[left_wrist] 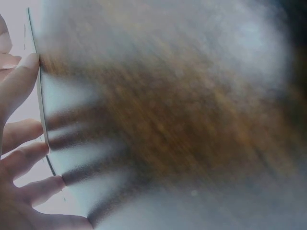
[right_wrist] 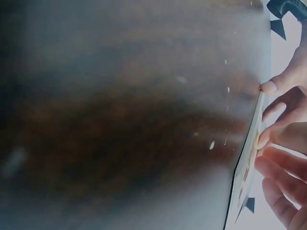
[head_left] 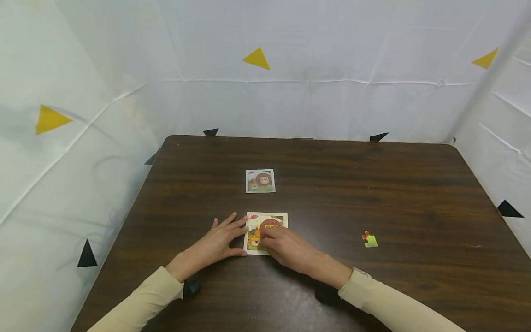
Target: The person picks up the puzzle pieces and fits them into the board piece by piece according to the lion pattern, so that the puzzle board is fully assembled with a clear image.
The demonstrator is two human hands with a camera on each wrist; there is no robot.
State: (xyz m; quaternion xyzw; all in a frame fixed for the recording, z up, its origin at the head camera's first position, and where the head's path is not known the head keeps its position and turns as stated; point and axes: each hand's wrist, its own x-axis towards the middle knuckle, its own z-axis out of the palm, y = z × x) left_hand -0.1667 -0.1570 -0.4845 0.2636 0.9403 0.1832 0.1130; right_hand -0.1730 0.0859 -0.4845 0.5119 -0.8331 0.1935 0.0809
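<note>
A square puzzle board [head_left: 267, 220] with a lion picture lies on the dark wooden table [head_left: 373, 184] in the head view. My left hand [head_left: 226, 237] lies flat on the table, its straight fingers touching the board's left edge [left_wrist: 42, 110]. My right hand [head_left: 275, 240] rests on top of the board and covers its lower half, its fingertips [right_wrist: 276, 139] pressing on the picture. The thumb touches the board's edge [right_wrist: 245, 172]. Whether a loose piece lies under these fingers is hidden.
A small reference card [head_left: 260, 180] with the same lion picture lies further back on the table. One loose puzzle piece [head_left: 369, 240], red and green, lies to the right of my right hand. White sheet walls with yellow and black triangles surround the table.
</note>
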